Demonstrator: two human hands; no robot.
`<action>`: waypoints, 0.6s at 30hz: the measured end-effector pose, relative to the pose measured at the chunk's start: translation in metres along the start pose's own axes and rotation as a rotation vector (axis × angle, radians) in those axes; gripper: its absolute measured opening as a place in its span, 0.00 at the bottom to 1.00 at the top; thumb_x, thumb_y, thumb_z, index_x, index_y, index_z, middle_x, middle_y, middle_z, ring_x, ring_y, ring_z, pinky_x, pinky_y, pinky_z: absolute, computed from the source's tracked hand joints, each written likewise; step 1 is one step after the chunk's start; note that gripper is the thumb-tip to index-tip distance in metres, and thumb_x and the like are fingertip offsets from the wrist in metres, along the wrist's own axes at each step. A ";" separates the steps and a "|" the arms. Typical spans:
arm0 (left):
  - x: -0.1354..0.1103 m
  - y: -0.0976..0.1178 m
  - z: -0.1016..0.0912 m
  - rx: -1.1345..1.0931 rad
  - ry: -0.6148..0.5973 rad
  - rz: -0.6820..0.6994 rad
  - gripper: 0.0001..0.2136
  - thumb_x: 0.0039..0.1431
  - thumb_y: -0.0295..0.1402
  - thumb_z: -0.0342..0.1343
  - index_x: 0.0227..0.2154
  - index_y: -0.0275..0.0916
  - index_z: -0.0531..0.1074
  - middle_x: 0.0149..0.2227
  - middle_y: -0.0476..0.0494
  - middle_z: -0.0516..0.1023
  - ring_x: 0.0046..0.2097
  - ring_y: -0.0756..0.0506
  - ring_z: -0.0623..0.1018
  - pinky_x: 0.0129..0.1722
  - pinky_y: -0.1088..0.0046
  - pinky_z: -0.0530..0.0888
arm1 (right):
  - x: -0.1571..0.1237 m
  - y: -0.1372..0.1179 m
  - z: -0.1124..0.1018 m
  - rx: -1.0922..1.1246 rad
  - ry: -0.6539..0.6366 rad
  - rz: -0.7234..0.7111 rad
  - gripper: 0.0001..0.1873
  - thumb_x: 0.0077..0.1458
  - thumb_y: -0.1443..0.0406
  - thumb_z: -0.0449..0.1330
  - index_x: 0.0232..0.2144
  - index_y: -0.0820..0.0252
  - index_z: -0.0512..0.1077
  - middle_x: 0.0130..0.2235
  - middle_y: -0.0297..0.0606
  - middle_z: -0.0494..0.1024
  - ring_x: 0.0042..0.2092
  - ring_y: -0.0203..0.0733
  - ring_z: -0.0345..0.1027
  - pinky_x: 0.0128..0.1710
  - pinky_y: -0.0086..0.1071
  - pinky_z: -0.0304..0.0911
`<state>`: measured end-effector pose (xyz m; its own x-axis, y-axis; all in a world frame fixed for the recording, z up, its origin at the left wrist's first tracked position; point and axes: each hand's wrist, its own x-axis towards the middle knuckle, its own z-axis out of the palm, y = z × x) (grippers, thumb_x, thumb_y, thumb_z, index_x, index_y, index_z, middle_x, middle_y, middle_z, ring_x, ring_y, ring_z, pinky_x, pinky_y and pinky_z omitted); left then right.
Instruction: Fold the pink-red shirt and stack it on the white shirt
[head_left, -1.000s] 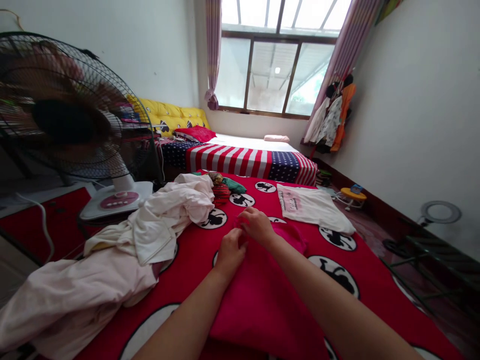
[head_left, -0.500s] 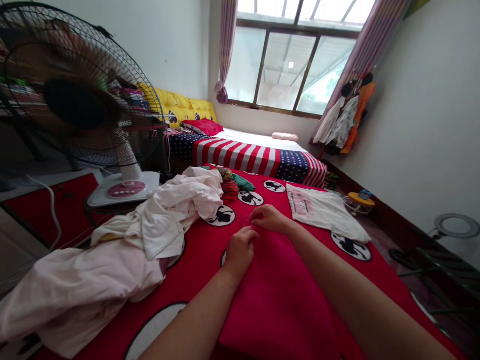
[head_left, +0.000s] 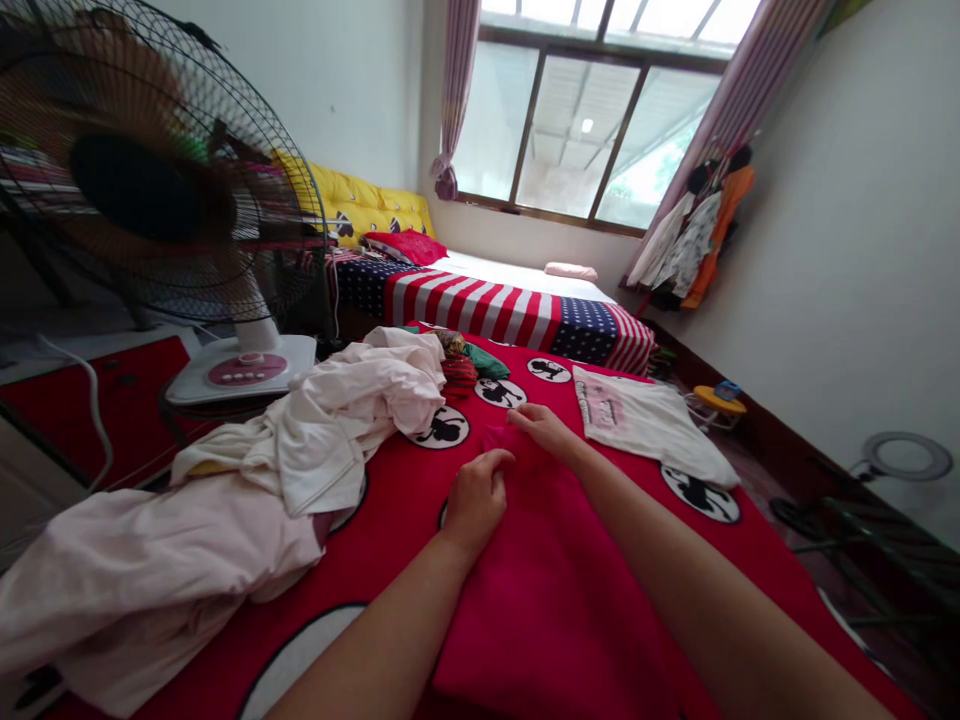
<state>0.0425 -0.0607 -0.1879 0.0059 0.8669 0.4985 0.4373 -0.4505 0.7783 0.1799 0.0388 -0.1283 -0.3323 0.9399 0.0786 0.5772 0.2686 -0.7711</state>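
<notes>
Pink cloth: a soft, deep pink cloth [head_left: 540,600] lies flat on the bed under both arms, and its top end looks a bit bunched near the hands.
Left hand: the left hand [head_left: 476,500] rests at the cloth's left side, with its fingers [head_left: 495,462] curled in. I cannot tell if they pinch the cloth or just lie on it.
Right hand: the right hand [head_left: 544,430] lies on the top of the cloth, with its fingers [head_left: 521,415] stretched out and touching it. They are not clenched, but a small pinch would be hard to see.
Handling: it looks light and floppy, so it should bend and slide easily. The top edge, right by the hands, looks like the best place to take hold of it, using 2 hands.
Bed: a red bed cover [head_left: 405,500] with big black mouse prints lies under it all.
Beside the hands: a heap of cream cloth [head_left: 330,430] is on the left — a white T-shirt [head_left: 645,425] with a pink print lies flat on the right.
Rest: an electric fan [head_left: 135,190] stands on the left, and another bed with a stars-and-stripes cover [head_left: 480,310] sits under the window [head_left: 585,120].
</notes>
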 end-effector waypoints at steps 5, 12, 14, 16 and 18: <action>0.000 0.003 -0.001 0.019 -0.012 0.017 0.15 0.55 0.18 0.48 0.38 0.41 0.75 0.39 0.47 0.80 0.41 0.46 0.78 0.45 0.72 0.72 | 0.001 -0.002 -0.006 0.005 -0.094 -0.005 0.14 0.31 0.60 0.71 0.18 0.64 0.73 0.16 0.29 0.69 0.21 0.33 0.60 0.20 0.25 0.52; 0.001 -0.004 -0.001 0.073 0.057 -0.049 0.16 0.54 0.18 0.49 0.41 0.37 0.75 0.39 0.43 0.79 0.42 0.45 0.78 0.48 0.68 0.73 | -0.005 -0.003 -0.020 0.078 0.423 -0.087 0.17 0.49 0.66 0.56 0.44 0.61 0.67 0.47 0.43 0.75 0.42 0.40 0.72 0.39 0.32 0.66; 0.002 -0.001 -0.004 0.153 0.095 -0.070 0.15 0.54 0.18 0.51 0.42 0.35 0.74 0.42 0.39 0.76 0.45 0.43 0.76 0.49 0.66 0.73 | -0.028 -0.001 -0.027 0.076 0.500 -0.101 0.18 0.50 0.65 0.55 0.45 0.61 0.66 0.48 0.46 0.73 0.45 0.43 0.72 0.43 0.37 0.66; 0.003 0.006 -0.008 0.252 0.143 -0.057 0.16 0.53 0.20 0.52 0.44 0.34 0.74 0.50 0.35 0.71 0.51 0.40 0.73 0.53 0.63 0.70 | -0.062 0.003 -0.030 0.021 0.533 -0.124 0.16 0.51 0.65 0.56 0.43 0.61 0.68 0.46 0.46 0.75 0.46 0.46 0.71 0.47 0.41 0.65; 0.005 0.016 -0.011 0.321 0.141 0.028 0.17 0.53 0.21 0.53 0.46 0.36 0.73 0.56 0.36 0.66 0.56 0.39 0.68 0.58 0.60 0.66 | -0.102 0.007 -0.024 -0.115 0.489 -0.182 0.15 0.52 0.66 0.56 0.44 0.61 0.69 0.45 0.45 0.75 0.48 0.47 0.69 0.50 0.42 0.63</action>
<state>0.0399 -0.0662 -0.1685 -0.0925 0.8073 0.5829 0.6995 -0.3639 0.6150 0.2357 -0.0499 -0.1259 -0.0636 0.8571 0.5111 0.6300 0.4317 -0.6456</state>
